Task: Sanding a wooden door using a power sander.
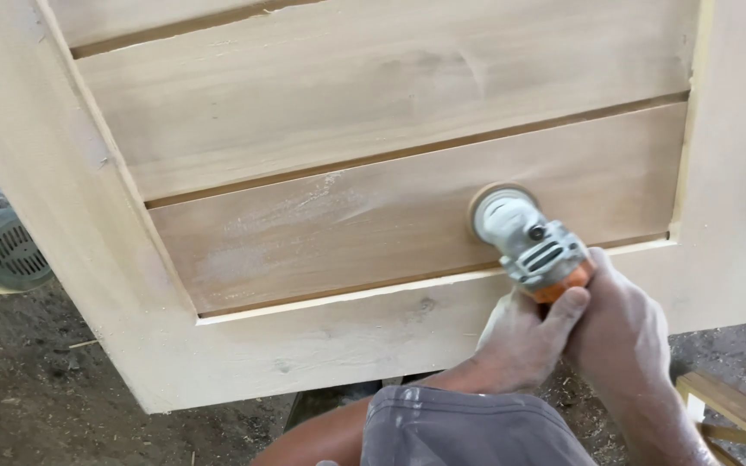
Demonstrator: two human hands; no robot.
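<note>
**Both hands clamped on sander at lower panel of wooden door**

The left hand [520, 332] and the right hand [619, 328] sit side by side at the lower right of the frame, both closed around the orange rear body of an angle sander [528, 242]. The left thumb lies across the orange grip; the right hand wraps it from the right. Both hands are coated in pale dust.

The sander's grey head points toward the upper left, and its round disc [489, 200] rests against the lowest recessed board [347, 233] of a pale wooden door [62, 198], right of frame centre. Light dust streaks mark this board at centre frame.

2 more boards lie above, separated by dark grooves. A grey cloth [468, 431] covers the person's knee at the bottom centre. At the left edge sits a round grilled fan [15, 252]. Dirt floor [28, 388] shows at the lower left.
</note>
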